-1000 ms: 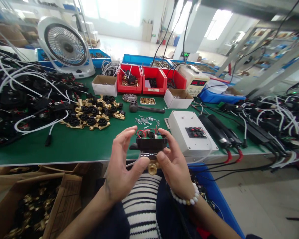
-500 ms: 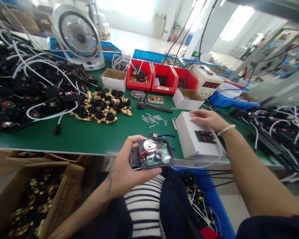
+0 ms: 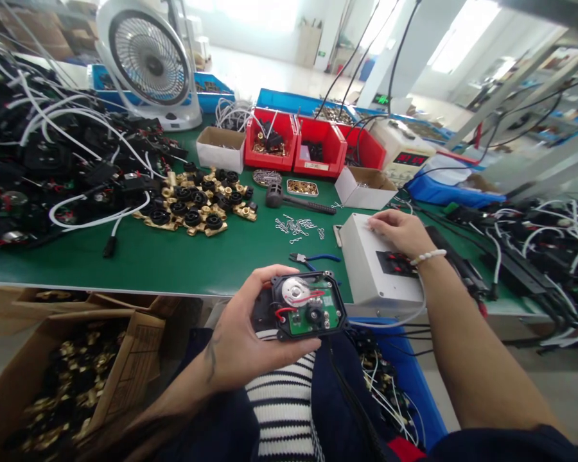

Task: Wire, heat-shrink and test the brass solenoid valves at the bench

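My left hand (image 3: 255, 330) is wrapped round the side of an open black housing (image 3: 340, 314). Inside the housing show a green circuit board (image 3: 334, 311), a round silver motor (image 3: 296, 291) and red wires. The open side is turned up towards me. My right hand (image 3: 399, 231) rests on top of a white control box (image 3: 361, 253), its fingers closed together near the back edge. What lies under those fingertips is hidden. Beside the wrist, a black and red socket (image 3: 394, 262) sits in the box's top.
Blue-handled pliers (image 3: 320, 258), metal clips (image 3: 296, 226) and a black hammer (image 3: 301, 203) lie on the green table (image 3: 212, 269). Brass fittings (image 3: 195, 202) are heaped at left-centre, before red bins (image 3: 318, 163). Cabled units (image 3: 52, 154) crowd the left; a blue crate (image 3: 426, 391) stands below.
The housing has come slightly nearer and lower right in my left hand. My right hand's fingers have drawn closer together on the box top. A dark cabled part now shows beyond the right wrist.
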`<state>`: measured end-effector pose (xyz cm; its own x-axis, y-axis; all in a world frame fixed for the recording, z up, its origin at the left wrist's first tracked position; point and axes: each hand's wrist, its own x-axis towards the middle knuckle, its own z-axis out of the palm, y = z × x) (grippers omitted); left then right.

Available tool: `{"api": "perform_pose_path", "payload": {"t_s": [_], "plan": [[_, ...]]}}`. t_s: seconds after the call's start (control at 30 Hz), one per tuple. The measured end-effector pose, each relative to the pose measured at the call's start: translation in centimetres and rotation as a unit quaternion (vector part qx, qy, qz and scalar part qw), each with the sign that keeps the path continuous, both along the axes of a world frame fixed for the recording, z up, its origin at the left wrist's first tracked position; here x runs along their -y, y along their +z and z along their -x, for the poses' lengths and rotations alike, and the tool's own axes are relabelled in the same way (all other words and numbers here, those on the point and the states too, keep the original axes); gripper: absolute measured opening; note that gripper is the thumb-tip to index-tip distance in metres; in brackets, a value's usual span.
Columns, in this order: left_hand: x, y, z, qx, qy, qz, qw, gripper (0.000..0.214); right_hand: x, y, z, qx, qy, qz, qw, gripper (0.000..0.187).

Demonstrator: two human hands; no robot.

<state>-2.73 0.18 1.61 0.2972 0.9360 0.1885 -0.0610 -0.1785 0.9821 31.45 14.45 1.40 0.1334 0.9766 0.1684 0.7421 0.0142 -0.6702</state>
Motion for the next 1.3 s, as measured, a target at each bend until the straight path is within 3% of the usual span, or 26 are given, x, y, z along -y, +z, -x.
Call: {"api": "perform_pose_path", "payload": {"t_s": [0.37,0.6,0.83,1.0,1.07,1.17,1.23,1.3], "plan": [[0.9,-0.1,-0.1,0.001,0.003,-0.039,0.999,0.063,0.4,0.3,0.6,-0.017,0.005,-0.014,1.000,0.038],[1.0,-0.6,0.2,-0.016,-0.015,-0.109,0.994,0.068,0.5,0.3,0.6,-0.022,0.006,-0.017,1.000,0.041],[1.3,-0.4,-0.3,-0.013,0.028,-0.082,0.996,0.062,0.5,0.3,0.6,-0.016,0.009,-0.019,1.000,0.041],[1.0,-0.6,0.0,-0.031,-0.008,-0.108,0.994,0.068,0.6,0.4,0.6,-0.008,0.011,-0.020,1.000,0.041],[0.9,-0.5,0.0,-0.027,0.001,-0.077,0.997,0.067,0.6,0.4,0.6,-0.005,0.011,-0.021,1.000,0.040],[0.4,-0.1,-0.3,0.022,0.009,0.064,0.998,0.060,0.6,0.4,0.6,0.000,0.011,-0.021,1.000,0.040],[-0.1,0.1,-0.7,0.107,-0.003,0.182,0.978,0.055,0.6,0.4,0.6,0.004,0.009,-0.022,1.000,0.039],[-0.5,0.1,-0.9,0.192,-0.020,0.254,0.948,0.054,0.6,0.3,0.5,0.009,0.005,-0.022,1.000,0.039]]}}
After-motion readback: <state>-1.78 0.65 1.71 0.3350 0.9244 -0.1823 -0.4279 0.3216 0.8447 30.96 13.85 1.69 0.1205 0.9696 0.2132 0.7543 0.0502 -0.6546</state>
